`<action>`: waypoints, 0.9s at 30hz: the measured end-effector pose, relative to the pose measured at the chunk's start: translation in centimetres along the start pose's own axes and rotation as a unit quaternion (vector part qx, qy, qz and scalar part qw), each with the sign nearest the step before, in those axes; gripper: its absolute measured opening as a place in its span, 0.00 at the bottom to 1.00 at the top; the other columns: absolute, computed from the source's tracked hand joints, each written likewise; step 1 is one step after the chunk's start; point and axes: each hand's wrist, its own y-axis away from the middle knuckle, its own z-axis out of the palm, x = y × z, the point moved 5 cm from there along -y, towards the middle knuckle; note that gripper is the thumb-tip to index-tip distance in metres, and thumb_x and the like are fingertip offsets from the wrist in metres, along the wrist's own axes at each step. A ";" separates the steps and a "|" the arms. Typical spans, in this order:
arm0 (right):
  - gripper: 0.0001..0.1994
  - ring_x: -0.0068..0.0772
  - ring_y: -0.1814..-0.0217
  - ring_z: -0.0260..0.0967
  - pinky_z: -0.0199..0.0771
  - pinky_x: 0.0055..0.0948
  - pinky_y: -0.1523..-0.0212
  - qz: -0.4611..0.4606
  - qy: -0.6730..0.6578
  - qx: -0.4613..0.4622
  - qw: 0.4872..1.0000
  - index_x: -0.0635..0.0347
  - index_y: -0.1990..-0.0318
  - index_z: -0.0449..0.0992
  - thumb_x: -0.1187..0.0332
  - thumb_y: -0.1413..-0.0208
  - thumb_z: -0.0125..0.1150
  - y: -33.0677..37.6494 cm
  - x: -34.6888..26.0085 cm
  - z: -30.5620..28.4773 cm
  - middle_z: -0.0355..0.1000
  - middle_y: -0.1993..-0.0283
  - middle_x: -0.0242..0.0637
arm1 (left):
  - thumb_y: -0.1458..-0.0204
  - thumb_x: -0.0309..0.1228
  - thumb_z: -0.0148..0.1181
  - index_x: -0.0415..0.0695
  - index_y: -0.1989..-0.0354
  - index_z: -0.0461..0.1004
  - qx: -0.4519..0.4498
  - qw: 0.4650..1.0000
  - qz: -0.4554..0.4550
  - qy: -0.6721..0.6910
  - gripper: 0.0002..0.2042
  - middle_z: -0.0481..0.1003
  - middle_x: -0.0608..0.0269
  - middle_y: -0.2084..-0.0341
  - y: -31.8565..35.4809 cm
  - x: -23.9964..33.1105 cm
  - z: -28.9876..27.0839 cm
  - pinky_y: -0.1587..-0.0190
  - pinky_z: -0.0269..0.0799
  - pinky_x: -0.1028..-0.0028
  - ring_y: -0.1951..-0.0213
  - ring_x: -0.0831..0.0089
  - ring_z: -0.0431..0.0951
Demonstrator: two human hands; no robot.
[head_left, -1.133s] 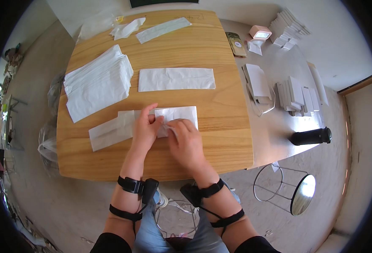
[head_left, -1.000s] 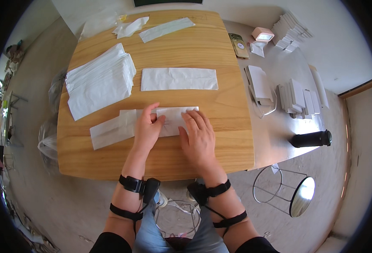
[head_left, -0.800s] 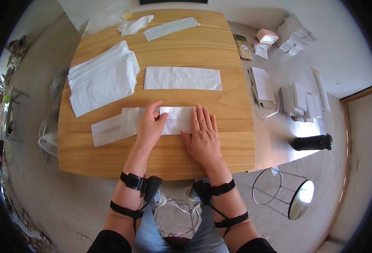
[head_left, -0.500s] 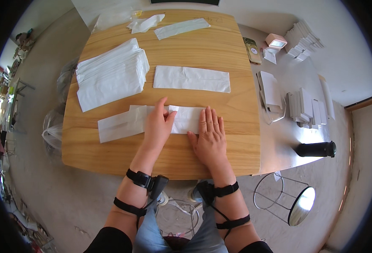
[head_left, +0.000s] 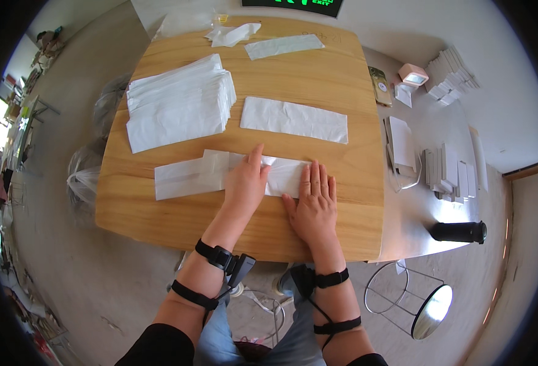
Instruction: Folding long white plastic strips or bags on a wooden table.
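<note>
The table (head_left: 317,79) is smooth, matt light wood. Near its front edge lies a thin white bag (head_left: 220,174), seemingly paper with a translucent film section; the stack (head_left: 177,104) at the left edge looks alike.

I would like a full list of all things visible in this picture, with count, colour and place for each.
wooden table: one, light brown, centre.
long white bag: one, translucent white, near table edge, under both hands.
flat white bag: one, white, mid table.
stack of white bags: one, white, left on table.
small white bag: one, far edge.
crumpled white bag: one, far edge.
white boxes: several, floor at right.
black cylinder: one, floor at right.
wire stool: one, lower right.
left hand: flat on long bag.
right hand: flat on long bag.
</note>
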 end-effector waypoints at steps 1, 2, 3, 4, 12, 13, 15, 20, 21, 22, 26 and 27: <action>0.36 0.53 0.25 0.49 0.44 0.50 0.27 0.003 0.001 -0.004 1.000 0.71 0.35 0.60 0.51 0.42 0.56 0.1 0.0 0.1 0.55 0.29 0.56 | 0.44 0.31 0.60 0.42 0.40 0.63 -0.019 1.000 -0.017 0.008 0.23 0.77 0.50 0.61 0.0 -0.2 0.0 0.65 0.75 0.59 0.64 0.53 0.79; 0.36 0.53 0.25 0.49 0.44 0.50 0.27 -0.001 -0.002 -0.003 1.000 0.71 0.35 0.60 0.51 0.42 0.56 0.0 -0.1 0.1 0.55 0.29 0.56 | 0.44 0.31 0.60 0.42 0.40 0.63 -0.016 1.000 -0.019 0.005 0.23 0.77 0.50 0.61 0.0 -0.4 -0.4 0.65 0.75 0.59 0.64 0.53 0.79; 0.36 0.53 0.25 0.49 0.44 0.50 0.27 0.001 -0.008 -0.003 1.000 0.72 0.34 0.60 0.51 0.42 0.56 -0.1 -0.2 0.1 0.54 0.29 0.56 | 0.44 0.31 0.60 0.42 0.43 0.66 -0.015 0.999 -0.038 0.015 0.21 0.77 0.51 0.61 0.0 -0.7 -0.8 0.65 0.75 0.59 0.65 0.54 0.79; 0.37 0.53 0.25 0.49 0.44 0.50 0.27 0.004 -0.017 -0.005 1.000 0.72 0.34 0.59 0.51 0.42 0.56 0.0 -0.4 0.4 0.54 0.29 0.56 | 0.45 0.31 0.60 0.43 0.46 0.69 -0.015 0.998 -0.059 0.024 0.18 0.77 0.51 0.61 0.2 -1.2 -1.2 0.66 0.75 0.59 0.65 0.54 0.79; 0.38 0.54 0.25 0.48 0.43 0.50 0.27 0.000 -0.011 -0.008 1.000 0.73 0.34 0.58 0.49 0.42 0.57 0.0 0.1 -0.3 0.54 0.29 0.58 | 0.49 0.31 0.64 0.41 0.64 0.74 0.017 0.986 -0.134 -0.097 0.09 0.75 0.53 0.65 -1.0 -8.0 -11.6 0.62 0.73 0.60 0.62 0.56 0.77; 0.38 0.54 0.25 0.47 0.43 0.49 0.27 0.001 -0.007 -0.014 1.000 0.73 0.34 0.58 0.49 0.42 0.57 -0.1 -0.1 -0.3 0.54 0.29 0.58 | 0.50 0.30 0.65 0.40 0.65 0.73 0.022 0.981 -0.130 -0.145 0.09 0.74 0.53 0.65 -0.5 -9.6 -12.5 0.60 0.72 0.60 0.61 0.55 0.76; 0.39 0.54 0.24 0.47 0.43 0.49 0.27 0.000 -0.015 -0.014 1.000 0.73 0.34 0.58 0.49 0.42 0.57 -0.2 -0.3 -0.2 0.53 0.29 0.59 | 0.52 0.29 0.66 0.40 0.66 0.73 0.029 0.971 -0.129 -0.198 0.10 0.74 0.53 0.65 0.0 -10.8 -14.0 0.58 0.71 0.59 0.60 0.55 0.75; 0.39 0.56 0.25 0.46 0.43 0.49 0.27 0.017 -0.051 -0.005 0.999 0.72 0.32 0.54 0.50 0.42 0.57 -0.2 0.4 -0.5 0.51 0.29 0.60 | 0.56 0.27 0.68 0.39 0.68 0.74 -0.031 0.958 -0.245 -0.149 0.10 0.74 0.52 0.64 0.8 -13.5 -14.6 0.56 0.70 0.60 0.58 0.53 0.74; 0.38 0.57 0.25 0.46 0.45 0.48 0.27 0.024 -0.079 0.015 0.997 0.71 0.32 0.53 0.53 0.41 0.58 -0.1 0.7 -0.6 0.51 0.29 0.60 | 0.56 0.27 0.68 0.39 0.68 0.74 -0.029 0.957 -0.247 -0.151 0.10 0.74 0.52 0.64 0.9 -13.8 -14.8 0.56 0.70 0.60 0.58 0.53 0.74; 0.38 0.58 0.25 0.45 0.46 0.48 0.28 0.031 -0.104 0.036 0.993 0.70 0.31 0.52 0.55 0.41 0.58 -0.1 0.9 -0.8 0.51 0.29 0.60 | 0.57 0.28 0.69 0.39 0.71 0.74 -0.049 0.958 -0.241 -0.147 0.09 0.74 0.52 0.66 0.7 -13.8 -14.7 0.56 0.70 0.61 0.58 0.53 0.74; 0.34 0.60 0.27 0.49 0.52 0.48 0.30 0.035 -0.162 0.099 0.981 0.69 0.33 0.56 0.62 0.42 0.61 -0.4 0.7 -1.3 0.54 0.31 0.60 | 0.57 0.28 0.69 0.38 0.78 0.75 -0.046 0.975 -0.175 -0.130 0.09 0.76 0.52 0.68 0.7 -13.1 -15.0 0.56 0.70 0.61 0.59 0.54 0.74; 0.31 0.59 0.30 0.54 0.57 0.47 0.33 0.033 -0.171 0.122 0.977 0.69 0.35 0.59 0.66 0.44 0.63 -0.6 0.6 -1.7 0.57 0.34 0.60 | 0.57 0.28 0.69 0.38 0.78 0.75 -0.045 0.975 -0.175 -0.130 0.09 0.76 0.52 0.68 0.7 -13.0 -15.3 0.56 0.70 0.61 0.59 0.54 0.74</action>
